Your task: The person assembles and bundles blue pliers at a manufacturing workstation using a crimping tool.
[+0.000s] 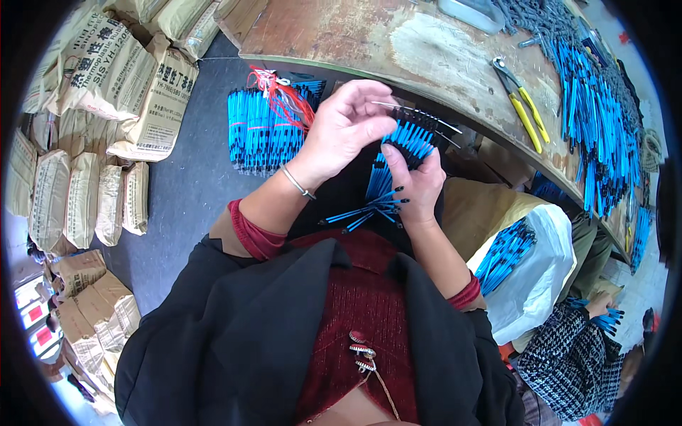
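Note:
Between my thumb and fingers, my right hand (419, 181) grips a fanned bundle of thin blue sticks with black tips (410, 136). More sticks hang loosely below that hand, splayed in different directions. A thin pale metal rod (444, 125) runs across the black upper tips, and a second thin rod pokes out on the right. At the left side of the bundle is my left hand (348, 128), its fingers curled closed around the end of the first rod. The left thumb lies close to the sticks. Its fingertips are partly hidden.
A wooden table (341, 35) bears yellow-handled pliers (522, 103) and a large pile of blue sticks (597, 135). Tied bundles (259, 131) stand left. A white sack (547, 263) holds more sticks. Paper sacks (99, 71) are stacked far left. A co-worker's hand (602, 304) shows at right.

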### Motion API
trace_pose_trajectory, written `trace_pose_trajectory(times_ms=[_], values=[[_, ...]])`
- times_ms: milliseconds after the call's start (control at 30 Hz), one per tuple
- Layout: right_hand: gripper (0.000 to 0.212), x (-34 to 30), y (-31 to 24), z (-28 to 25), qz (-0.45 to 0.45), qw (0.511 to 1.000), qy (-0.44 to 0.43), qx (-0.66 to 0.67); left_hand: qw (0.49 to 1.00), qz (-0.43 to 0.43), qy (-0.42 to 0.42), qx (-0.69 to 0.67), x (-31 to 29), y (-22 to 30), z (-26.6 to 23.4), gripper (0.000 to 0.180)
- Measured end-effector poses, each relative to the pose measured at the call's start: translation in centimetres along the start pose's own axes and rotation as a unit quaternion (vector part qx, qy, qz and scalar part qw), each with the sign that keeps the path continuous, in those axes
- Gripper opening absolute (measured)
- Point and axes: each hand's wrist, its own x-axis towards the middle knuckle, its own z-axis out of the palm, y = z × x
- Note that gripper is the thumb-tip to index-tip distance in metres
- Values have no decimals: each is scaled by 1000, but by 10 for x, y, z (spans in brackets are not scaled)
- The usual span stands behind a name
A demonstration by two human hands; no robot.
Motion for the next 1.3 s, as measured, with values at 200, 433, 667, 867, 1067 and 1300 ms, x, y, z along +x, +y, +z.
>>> trace_pose_trajectory(times_ms=[200,433,667,867,1067,1300], values=[[31,1,11,-1,-23,998,-16,-53,983,51,-62,166,7,0,-15,8],[31,7,4,-2,20,998,-62,-19,981,36,-101,158,15,3,-25,10],[27,25,11,-4,27,997,-67,4,945,45,-200,255,106,93,-44,49],[28,36,17,-1,1,997,-71,22,848,117,-63,514,202,74,1,41],[27,36,13,-3,-7,997,-73,12,672,152,6,725,256,12,40,37],[28,22,8,-7,4,997,-78,21,689,257,34,676,215,25,8,24]])
